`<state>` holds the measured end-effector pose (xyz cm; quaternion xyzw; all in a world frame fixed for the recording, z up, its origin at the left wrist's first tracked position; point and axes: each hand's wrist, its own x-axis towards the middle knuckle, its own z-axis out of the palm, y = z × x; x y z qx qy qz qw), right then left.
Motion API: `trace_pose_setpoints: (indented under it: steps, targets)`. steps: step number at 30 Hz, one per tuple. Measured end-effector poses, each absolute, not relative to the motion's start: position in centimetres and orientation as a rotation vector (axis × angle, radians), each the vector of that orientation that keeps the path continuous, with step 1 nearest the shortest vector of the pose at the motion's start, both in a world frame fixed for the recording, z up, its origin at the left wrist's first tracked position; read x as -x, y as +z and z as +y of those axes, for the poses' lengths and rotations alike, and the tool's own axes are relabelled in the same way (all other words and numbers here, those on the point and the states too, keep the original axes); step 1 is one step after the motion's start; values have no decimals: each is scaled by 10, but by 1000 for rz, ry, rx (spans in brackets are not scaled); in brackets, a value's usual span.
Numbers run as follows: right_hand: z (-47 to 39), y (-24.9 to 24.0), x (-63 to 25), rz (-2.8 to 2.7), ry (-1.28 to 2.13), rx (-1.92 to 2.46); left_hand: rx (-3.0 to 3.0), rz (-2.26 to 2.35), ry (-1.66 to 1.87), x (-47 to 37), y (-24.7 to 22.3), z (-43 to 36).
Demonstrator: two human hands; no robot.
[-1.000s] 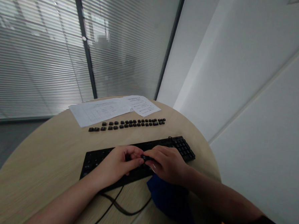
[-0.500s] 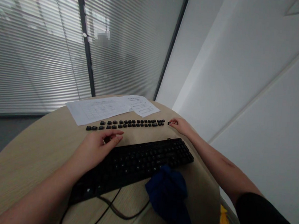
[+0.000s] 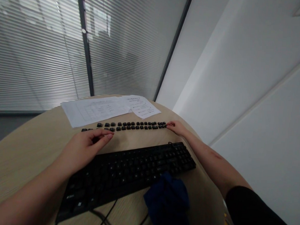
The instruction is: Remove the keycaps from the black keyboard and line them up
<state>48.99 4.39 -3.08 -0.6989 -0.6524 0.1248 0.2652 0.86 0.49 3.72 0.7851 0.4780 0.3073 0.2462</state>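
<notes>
My right hand (image 3: 177, 127) is at the right end of two rows of loose black keycaps (image 3: 137, 127). Its thumb and fingers pinch a small keycap beside the last ones; the fingers mostly hide it. Close to the rows' left part is my left hand (image 3: 84, 148), loosely curled, thumb and index tips slightly apart, with nothing visible between them. It covers some of the lower row's left keycaps. A black keyboard (image 3: 137, 169) lies slantwise in front of the rows, its left part partly behind my left forearm.
Printed paper sheets (image 3: 97, 110) lie behind the keycaps on the round wooden table (image 3: 24, 153). A crumpled dark blue cloth (image 3: 169, 204) overlaps the keyboard's near edge. Black cable (image 3: 109, 221) runs below the keyboard. A white wall (image 3: 242, 80) rises at the right.
My right hand has brought its keycap left, up against the end of the rows. My left hand has shifted left along the keycaps. The view has tilted slightly.
</notes>
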Motion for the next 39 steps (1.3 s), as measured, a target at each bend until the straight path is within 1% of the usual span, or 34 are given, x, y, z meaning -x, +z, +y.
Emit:
trace_pose_setpoints:
  steps: [7,11,14,16,18,21,26,32,39]
  targets:
    - [37,-23,-484,-1687,329,1833,-2103,1320,807,-8,41,2]
    - [18,-1,-482,-1553,262,1777,-2112,1315,775,-7,41,4]
    - [-13,20,-482,-1375,242,1659,-2129,1306,746,-8,41,6]
    - [-41,31,-478,-1166,389,1407,-2148,1292,708,-8,41,6]
    - [-70,36,-468,-1077,586,1261,-2169,1285,655,-9,41,6]
    - [-103,33,-449,-982,825,1230,-2196,1260,604,-9,39,5]
    - [-122,16,-428,-901,967,1221,-2224,1217,554,-13,40,1]
    - [-122,8,-423,-953,881,1230,-2280,1219,478,-15,38,2]
    - [-116,-5,-415,-1036,697,1438,-2352,1197,364,-13,31,6]
